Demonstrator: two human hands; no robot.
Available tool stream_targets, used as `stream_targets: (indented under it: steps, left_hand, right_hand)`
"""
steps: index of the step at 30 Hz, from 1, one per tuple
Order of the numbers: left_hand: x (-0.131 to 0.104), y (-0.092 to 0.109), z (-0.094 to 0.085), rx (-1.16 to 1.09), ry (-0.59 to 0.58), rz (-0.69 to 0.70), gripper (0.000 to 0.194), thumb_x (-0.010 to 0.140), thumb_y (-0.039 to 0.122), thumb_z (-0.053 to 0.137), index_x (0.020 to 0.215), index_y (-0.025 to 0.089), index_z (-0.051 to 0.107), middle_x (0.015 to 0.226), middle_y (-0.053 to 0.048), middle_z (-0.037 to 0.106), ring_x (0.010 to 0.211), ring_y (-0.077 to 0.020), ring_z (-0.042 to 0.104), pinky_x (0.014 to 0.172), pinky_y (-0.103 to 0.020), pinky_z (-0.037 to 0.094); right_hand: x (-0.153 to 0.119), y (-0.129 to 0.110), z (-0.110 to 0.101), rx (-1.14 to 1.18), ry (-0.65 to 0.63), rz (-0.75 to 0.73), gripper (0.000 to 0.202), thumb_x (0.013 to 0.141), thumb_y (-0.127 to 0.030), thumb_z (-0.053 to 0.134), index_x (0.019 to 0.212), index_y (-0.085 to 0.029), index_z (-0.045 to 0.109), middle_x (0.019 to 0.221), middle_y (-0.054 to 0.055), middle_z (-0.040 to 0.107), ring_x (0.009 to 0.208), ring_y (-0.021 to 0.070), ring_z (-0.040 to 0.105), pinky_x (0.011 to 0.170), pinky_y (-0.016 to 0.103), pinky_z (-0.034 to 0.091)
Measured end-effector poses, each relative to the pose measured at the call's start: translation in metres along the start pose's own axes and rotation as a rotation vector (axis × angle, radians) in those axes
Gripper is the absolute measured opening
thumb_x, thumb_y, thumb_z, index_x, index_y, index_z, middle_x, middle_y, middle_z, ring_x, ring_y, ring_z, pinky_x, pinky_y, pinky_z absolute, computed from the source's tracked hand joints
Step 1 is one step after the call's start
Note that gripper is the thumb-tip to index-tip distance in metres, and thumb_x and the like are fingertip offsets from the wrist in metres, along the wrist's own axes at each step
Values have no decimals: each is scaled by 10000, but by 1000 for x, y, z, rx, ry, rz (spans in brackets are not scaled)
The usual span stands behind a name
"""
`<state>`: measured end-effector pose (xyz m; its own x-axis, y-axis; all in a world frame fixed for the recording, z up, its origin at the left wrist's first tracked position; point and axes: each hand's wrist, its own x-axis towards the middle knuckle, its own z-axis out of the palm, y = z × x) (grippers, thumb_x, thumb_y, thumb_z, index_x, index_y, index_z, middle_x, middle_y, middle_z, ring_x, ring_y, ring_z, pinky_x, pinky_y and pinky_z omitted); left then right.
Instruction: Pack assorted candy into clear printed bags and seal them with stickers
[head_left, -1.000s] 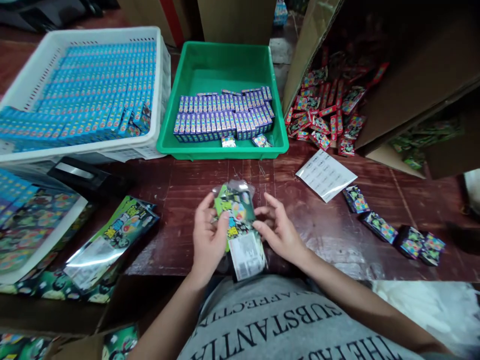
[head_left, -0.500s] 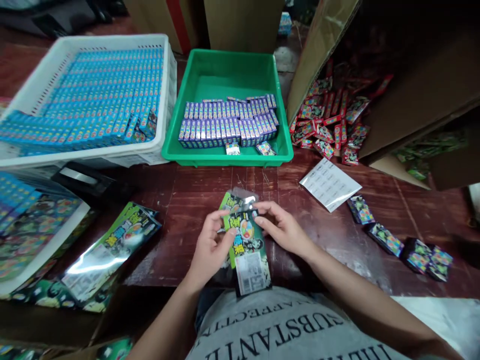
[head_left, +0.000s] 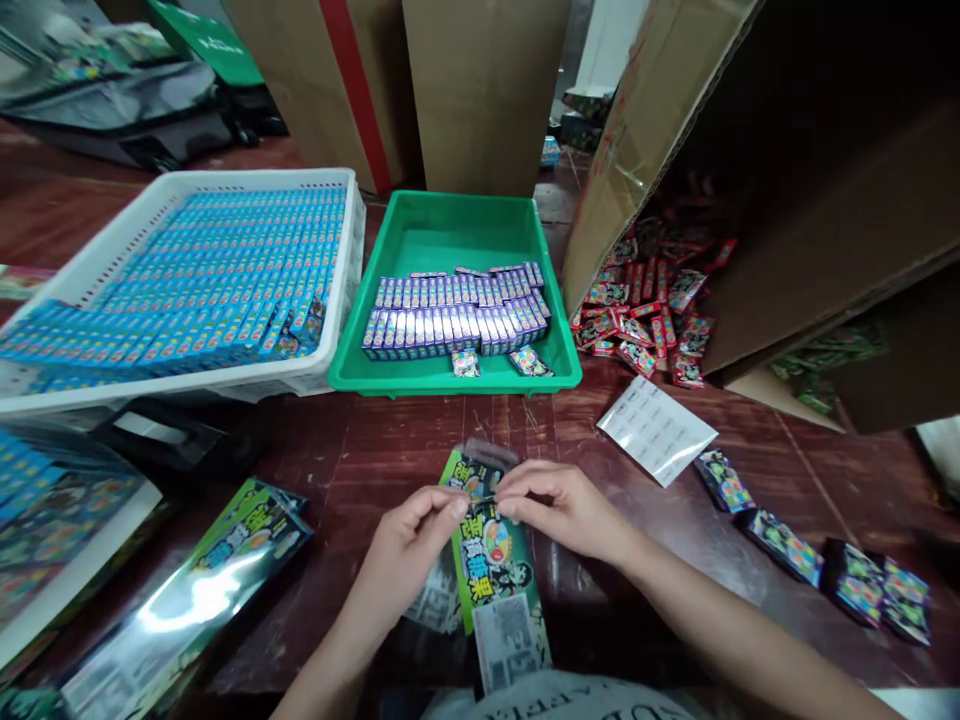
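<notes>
A green-and-black printed candy pouch (head_left: 495,575) with a white label panel lies low in front of me, its top edge toward the far side. My left hand (head_left: 420,535) pinches the left part of that top edge between thumb and fingers. At the right part of the same edge, my right hand (head_left: 559,508) is closed in a pinch, close to the left fingertips. Another similar pouch (head_left: 471,468) lies beneath, sticking out past the top and on the left. Whatever is inside the held pouch is hidden.
A green tray (head_left: 457,385) holds rows of small purple boxes. Left of it stands a white basket (head_left: 341,300) of blue boxes. More pouches (head_left: 217,570) lie at left. A sticker sheet (head_left: 658,430) and several small packets (head_left: 784,545) lie at right, beside an open carton (head_left: 660,120) with red packets.
My left hand has moved from the pouch's side to its top edge, and both hands now pinch there. The view has tilted upward, so the trays appear lower.
</notes>
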<state>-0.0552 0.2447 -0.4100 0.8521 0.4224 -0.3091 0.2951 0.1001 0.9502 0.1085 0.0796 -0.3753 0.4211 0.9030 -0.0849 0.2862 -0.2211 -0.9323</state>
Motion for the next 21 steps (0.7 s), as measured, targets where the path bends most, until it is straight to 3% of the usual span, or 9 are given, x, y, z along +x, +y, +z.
stream_targets:
  steps: [4, 8, 12, 16, 18, 21]
  left_hand:
    - [13, 5, -2, 27, 23, -13, 200, 848, 407, 724, 886, 211, 730, 860, -26, 747, 822, -207, 669, 765, -310, 522]
    - [23, 4, -6, 48, -62, -6, 210, 866, 412, 707, 830, 205, 729, 824, -26, 749, 786, -197, 668, 745, -301, 510]
    - [25, 5, -16, 62, -208, 28, 189, 879, 412, 713, 879, 229, 764, 962, -36, 784, 922, -225, 710, 856, -328, 519]
    - [20, 11, -20, 191, -213, 133, 127, 911, 353, 686, 945, 256, 760, 943, -18, 767, 890, -204, 704, 815, -305, 512]
    - [18, 17, -20, 284, -237, 218, 121, 934, 320, 653, 927, 257, 756, 919, -15, 753, 875, -197, 694, 809, -302, 508]
    - [27, 34, -28, 436, -250, 378, 114, 927, 303, 659, 892, 264, 760, 1024, -38, 747, 985, -226, 684, 898, -345, 506]
  right_hand:
    - [12, -3, 1, -57, 38, 268, 191, 885, -393, 728, 878, -206, 768, 824, 9, 767, 714, 148, 669, 664, 261, 502]
    - [18, 1, -2, -104, 31, 341, 203, 867, -406, 741, 859, -207, 784, 765, -2, 763, 656, 143, 649, 612, 253, 464]
    - [14, -3, -11, -72, -65, 180, 224, 929, -418, 690, 856, -231, 790, 900, 21, 787, 820, 178, 721, 742, 296, 539]
    - [17, -15, -28, -191, -255, -16, 264, 1011, -395, 578, 900, -263, 779, 1054, 44, 755, 962, 191, 721, 862, 345, 570]
    - [34, -19, -42, -363, -255, -143, 205, 1012, -359, 574, 1033, -283, 763, 1206, 66, 705, 1089, 217, 691, 942, 392, 565]
    - [86, -20, -67, -662, -133, -338, 282, 1011, -260, 539, 1249, -292, 687, 1348, 94, 638, 1226, 273, 613, 1014, 485, 533]
